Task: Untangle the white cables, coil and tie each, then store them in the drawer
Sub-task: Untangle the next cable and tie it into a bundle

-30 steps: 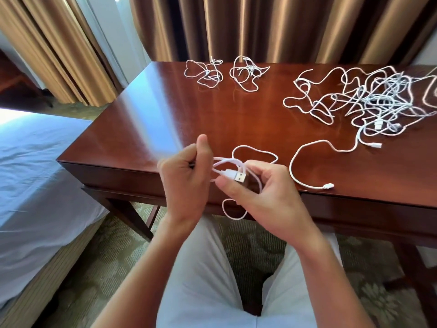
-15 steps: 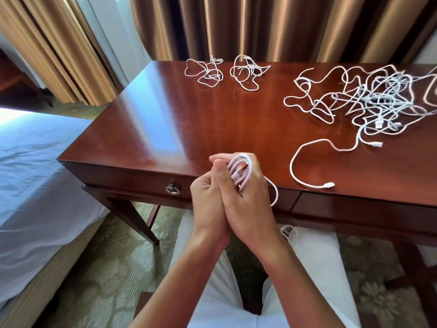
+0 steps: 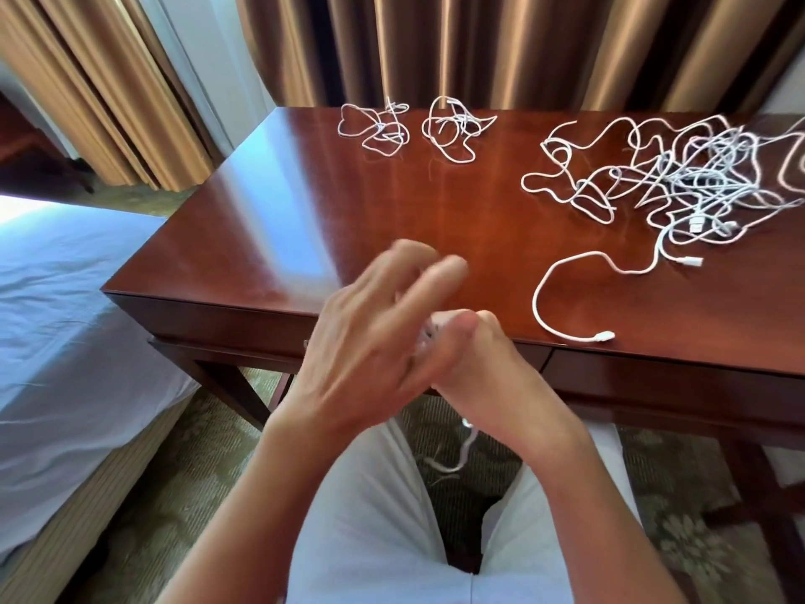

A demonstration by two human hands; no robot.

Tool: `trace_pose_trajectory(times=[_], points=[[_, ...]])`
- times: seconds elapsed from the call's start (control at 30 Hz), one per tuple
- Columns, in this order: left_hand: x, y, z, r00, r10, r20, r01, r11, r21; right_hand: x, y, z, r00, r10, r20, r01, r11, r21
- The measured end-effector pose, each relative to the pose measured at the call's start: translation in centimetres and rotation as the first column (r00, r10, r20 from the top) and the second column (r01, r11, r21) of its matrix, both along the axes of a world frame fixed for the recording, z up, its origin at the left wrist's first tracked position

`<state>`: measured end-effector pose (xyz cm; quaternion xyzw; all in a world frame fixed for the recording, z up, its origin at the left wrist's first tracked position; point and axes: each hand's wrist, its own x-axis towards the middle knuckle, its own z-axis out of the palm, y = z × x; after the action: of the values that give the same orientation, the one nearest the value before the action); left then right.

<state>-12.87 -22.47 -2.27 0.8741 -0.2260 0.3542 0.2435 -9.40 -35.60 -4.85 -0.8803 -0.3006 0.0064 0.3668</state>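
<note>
Now, head view: your hands meet just in front of the desk [image 3: 305,220] edge, above your lap.
Left hand [image 3: 370,342]: blurred, fingers stretched forward and loose, laid across the right hand; you can't tell whether it pinches anything.
Right hand [image 3: 488,372]: curled round a small bundle of white cable [image 3: 424,337], which peeks out between the two hands.
Cable tail [image 3: 461,451]: hangs below your right hand, between your knees, blurred.
Coils [image 3: 374,126]: two small tied bundles lie side by side at the far edge of the desk, the second [image 3: 453,124] just right of the first.
Tangle [image 3: 679,180]: a big knot of white cables on the far right of the desk, one loose end [image 3: 603,337] curving toward the near edge.
Drawer [image 3: 671,377]: closed, under the desk top, right of your hands.
Bed [image 3: 65,320]: left of the desk.
</note>
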Motion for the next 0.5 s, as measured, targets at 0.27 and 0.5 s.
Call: trace_pose_trajectory(times=[0.27,0.5], points=[[2.2,0.4,-1.8,0.981,0.077,0.179,-0.074,0.997,-0.024,-0.3,-1.7,0.4,0.969,0.129,-0.210,-0.069,0.960,0.271],[2.4,-2.2,-3.2,0.955,0.256,-0.146,-0.279,0.624,-0.730,-1.1,-1.9,0.0,0.970,0.118,-0.214,0.038,0.792,0.609]])
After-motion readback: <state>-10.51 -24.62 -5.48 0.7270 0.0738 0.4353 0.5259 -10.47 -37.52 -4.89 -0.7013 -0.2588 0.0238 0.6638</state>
